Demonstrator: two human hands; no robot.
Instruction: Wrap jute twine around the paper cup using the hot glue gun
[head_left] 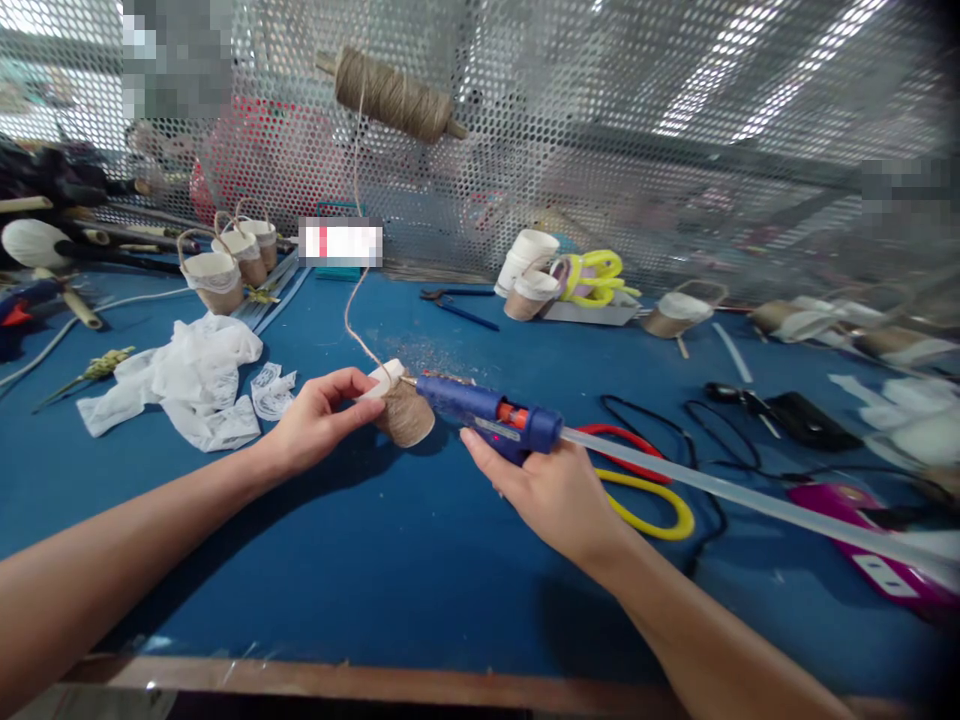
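Note:
My left hand (322, 415) pinches a small paper cup (407, 412) by its white rim, tilted on its side above the table. Brown twine covers the cup's wall. From its rim a strand of twine (352, 315) runs up to a spool (394, 95) on a stick at the mesh. Wrapped round the handle of a blue hot glue gun (487, 412) is my right hand (559, 490). The gun's nozzle meets the cup near the rim, where the twine arrives. A long clear glue stick (720, 485) sticks out of the gun's back. The trigger is hidden by my fingers.
White lace (187, 375) lies at left, before several small twine-wrapped baskets (216, 283). Pliers (461, 308), stacked cups (525, 262) and a yellow coil (592, 277) are at the back. Scissors (652, 505), black cables and a magenta power strip (862, 545) lie at right. Perforated metal mesh stands behind.

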